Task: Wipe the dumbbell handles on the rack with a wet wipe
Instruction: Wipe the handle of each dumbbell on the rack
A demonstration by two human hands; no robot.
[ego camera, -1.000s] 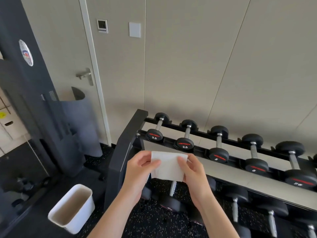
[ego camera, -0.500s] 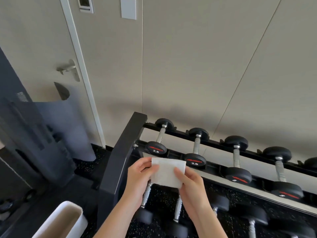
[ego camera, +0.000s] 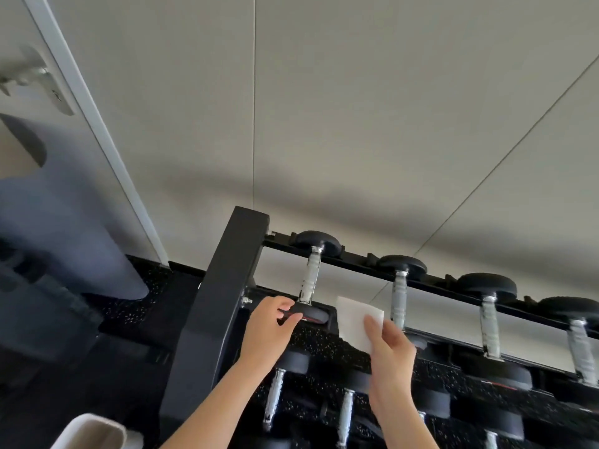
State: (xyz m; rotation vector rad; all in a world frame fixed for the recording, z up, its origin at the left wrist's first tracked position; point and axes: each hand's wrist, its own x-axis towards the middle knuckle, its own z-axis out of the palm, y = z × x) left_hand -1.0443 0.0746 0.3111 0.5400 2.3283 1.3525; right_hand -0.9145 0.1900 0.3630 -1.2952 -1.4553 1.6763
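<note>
Left hand (ego camera: 269,332) gripping near black head of leftmost chrome-handled dumbbell (ego camera: 310,280) on black steel rack (ego camera: 223,306); right hand (ego camera: 389,348) pinching folded white wet wipe (ego camera: 356,322) just beside; head's red marking blurred, unreadable

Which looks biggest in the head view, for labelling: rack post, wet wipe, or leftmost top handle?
1. Rack post, by far.
2. Wet wipe.
3. Leftmost top handle; the wipe is nearer the camera, so its lead is unsure.

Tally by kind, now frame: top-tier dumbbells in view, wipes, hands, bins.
Top-tier dumbbells: 4
Wipes: 1
Hands: 2
Bins: 1
Total: 8
</note>
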